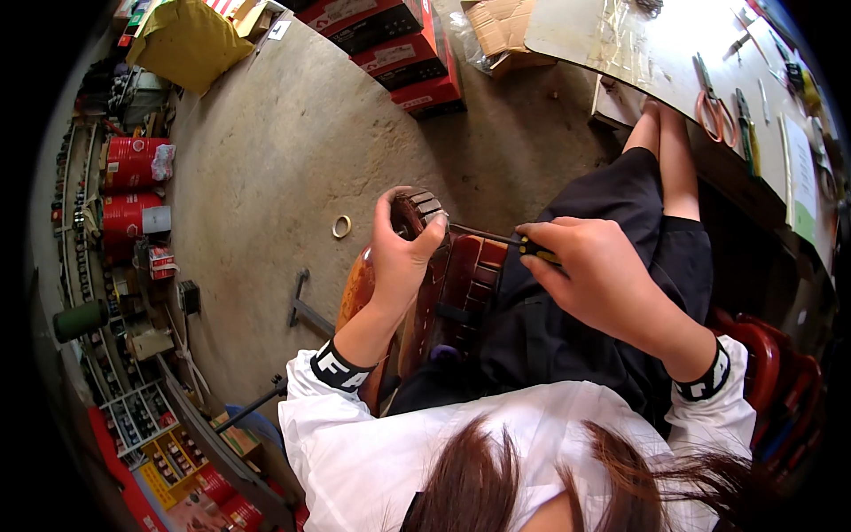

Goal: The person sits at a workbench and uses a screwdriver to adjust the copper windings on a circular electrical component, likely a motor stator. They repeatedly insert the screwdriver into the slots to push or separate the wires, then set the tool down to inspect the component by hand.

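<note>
My left hand [405, 253] grips a dark reddish-brown piece [413, 208] with pale slatted ridges along its top; I cannot make out what it is. My right hand [576, 266] is wrapped round a black-and-yellow-handled screwdriver [527, 248], its thin shaft pointing left toward that piece, where contact is unclear. Below both hands, a glossy brown object [465, 275] with a row of dark slots lies beside a tan, curved brown surface [355, 288], against the dark clothing on my lap.
A worktable [603, 35] at upper right holds scissors [714, 111], pliers and small tools. Red boxes [408, 62] are stacked ahead beside cardboard [496, 31]. A tape roll [341, 226] and metal bar [310, 315] are on the floor. Red drums [128, 222] and crowded shelves line the left.
</note>
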The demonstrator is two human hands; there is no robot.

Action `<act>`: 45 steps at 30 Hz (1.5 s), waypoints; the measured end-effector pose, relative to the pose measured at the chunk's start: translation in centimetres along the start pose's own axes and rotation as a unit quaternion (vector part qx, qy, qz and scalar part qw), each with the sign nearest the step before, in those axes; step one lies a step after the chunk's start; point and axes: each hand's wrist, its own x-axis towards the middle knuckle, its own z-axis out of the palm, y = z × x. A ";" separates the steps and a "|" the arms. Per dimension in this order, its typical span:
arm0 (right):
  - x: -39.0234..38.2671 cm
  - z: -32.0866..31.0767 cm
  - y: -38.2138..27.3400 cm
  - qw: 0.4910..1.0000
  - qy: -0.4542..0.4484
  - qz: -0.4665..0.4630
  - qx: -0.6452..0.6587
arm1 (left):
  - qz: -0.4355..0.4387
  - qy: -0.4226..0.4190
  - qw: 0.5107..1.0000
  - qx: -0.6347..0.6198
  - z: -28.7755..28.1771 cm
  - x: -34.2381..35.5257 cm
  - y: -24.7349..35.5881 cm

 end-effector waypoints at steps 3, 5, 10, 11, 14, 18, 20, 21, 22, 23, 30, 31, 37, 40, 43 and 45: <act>0.3 0.9 -1.1 0.996 0.003 0.008 -0.086 | 0.040 0.034 0.998 0.044 -0.2 0.7 -0.6; 0.8 1.9 -1.9 0.989 0.010 -0.001 -0.145 | 0.063 0.062 0.994 0.070 -0.4 1.4 -1.0; 2.1 4.8 -4.1 0.952 0.069 -0.061 -0.291 | 0.095 0.126 0.981 0.111 -1.5 2.6 -0.7; 2.3 5.8 -4.2 0.939 0.097 -0.080 -0.321 | 0.095 0.135 0.980 0.111 -1.8 2.8 -0.7; 3.7 9.0 -3.3 0.933 0.067 -0.092 -0.342 | 0.126 0.125 0.979 0.101 -0.4 2.5 0.7; 3.7 10.8 -2.3 0.932 0.044 -0.043 -0.358 | 0.135 0.041 0.989 -0.034 -0.3 2.1 1.5; 3.5 8.2 -0.9 0.951 0.038 0.019 -0.306 | 0.077 0.033 0.990 -0.110 -0.7 2.0 1.5; 2.9 7.1 0.0 0.957 0.049 0.022 -0.285 | 0.050 0.021 0.987 -0.151 -0.9 2.2 1.6; 2.5 6.2 0.9 0.964 0.056 0.020 -0.261 | 0.034 0.024 0.985 -0.167 -1.4 2.3 1.4; 2.0 5.6 1.2 0.974 0.076 0.028 -0.211 | 0.018 0.027 0.982 -0.183 -1.9 2.4 1.0; -1.5 4.8 2.1 0.976 0.065 0.068 0.197 | -0.030 -0.043 0.968 -0.245 -2.0 2.3 0.8; -1.7 4.8 1.7 0.962 0.048 0.077 0.259 | -0.037 -0.056 0.964 -0.257 -2.1 2.3 0.6; -2.5 5.1 0.5 0.834 -0.071 0.147 0.527 | -0.055 -0.068 0.956 -0.280 -1.6 2.1 0.5; -2.5 5.8 0.4 0.751 -0.099 0.199 0.622 | -0.029 -0.078 0.962 -0.259 -1.9 2.0 0.5; -2.7 6.2 0.2 0.709 -0.115 0.200 0.666 | 0.007 -0.049 0.970 -0.237 -1.1 1.7 1.1; -2.7 6.2 0.1 0.700 -0.122 0.197 0.676 | 0.007 -0.043 0.971 -0.234 -0.9 1.6 1.3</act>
